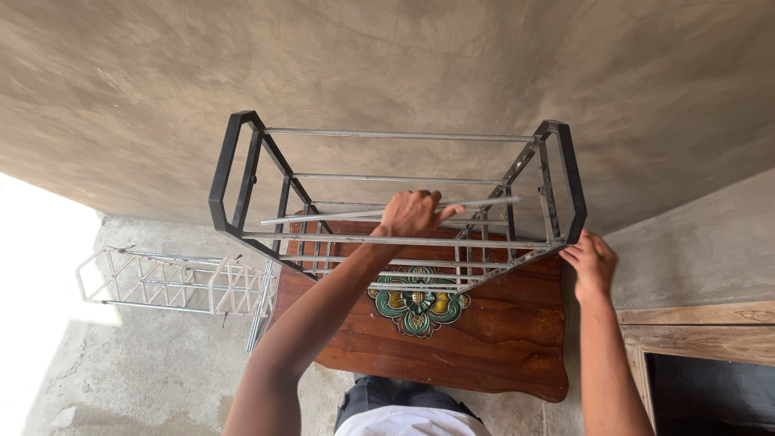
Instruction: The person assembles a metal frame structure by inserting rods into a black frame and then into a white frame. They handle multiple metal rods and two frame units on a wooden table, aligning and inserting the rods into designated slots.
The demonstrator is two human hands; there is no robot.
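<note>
A tall rack (242,173) with black plastic end frames and silver metal rods stands on a dark wooden table (484,339). My left hand (412,214) reaches into the top of the rack and grips a loose silver rod (323,216) that lies across it, slightly tilted. My right hand (592,262) rests against the lower corner of the right end frame (565,186), fingers closed on its edge.
The table top has a green and yellow flower inlay (418,303). A second, white wire rack (178,282) lies on its side on the concrete floor to the left. A bare plastered wall (404,64) rises behind. A wooden ledge (702,327) sits at the right.
</note>
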